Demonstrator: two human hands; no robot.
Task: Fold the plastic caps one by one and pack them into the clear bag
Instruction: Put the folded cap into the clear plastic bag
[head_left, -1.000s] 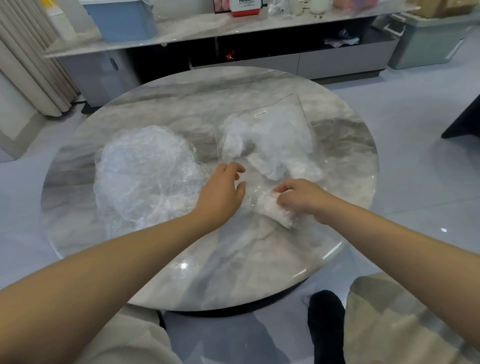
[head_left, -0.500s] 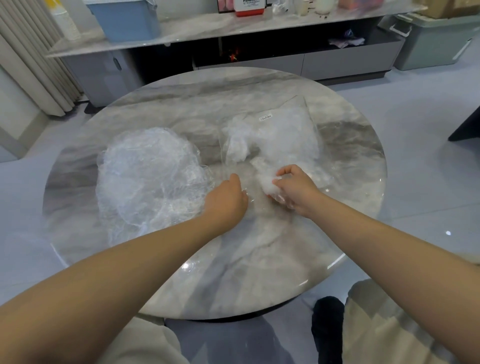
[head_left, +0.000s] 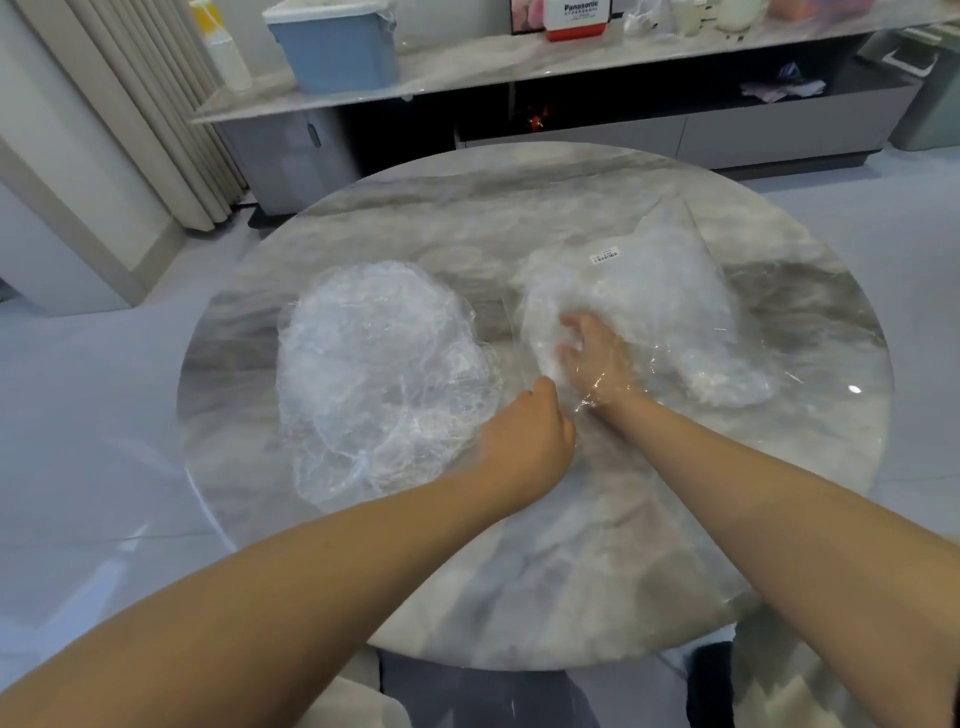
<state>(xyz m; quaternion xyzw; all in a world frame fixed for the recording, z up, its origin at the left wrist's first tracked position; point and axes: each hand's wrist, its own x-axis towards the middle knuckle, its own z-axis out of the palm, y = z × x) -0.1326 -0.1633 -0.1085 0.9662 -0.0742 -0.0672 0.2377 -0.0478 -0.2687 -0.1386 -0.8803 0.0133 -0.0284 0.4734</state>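
Folded cap (head_left: 563, 345) inside clear bag (head_left: 670, 291), clutched by right hand (head_left: 592, 358) through its mouth. Flimsy, light, springy; best pinched by gathered rim. Left hand (head_left: 524, 431) pinched bag's edge; loose caps (head_left: 379, 374) piled left on surface (head_left: 597, 571).

Round table (head_left: 545, 571) under both hands. Right hand (head_left: 592, 358) inside the mouth of the clear bag (head_left: 665, 291), which lies on the table, running away from the hand and to its right; folded caps (head_left: 727, 379) in the bag just right of that hand. Left hand (head_left: 524, 441) just before and left of the right hand, at the near edge of the bag's mouth. Heap of loose plastic caps (head_left: 379, 374) on the table just left of the left hand. Low cabinet (head_left: 571, 104) well behind both hands, beyond the table; storage box (head_left: 335, 44) on its top, far left.
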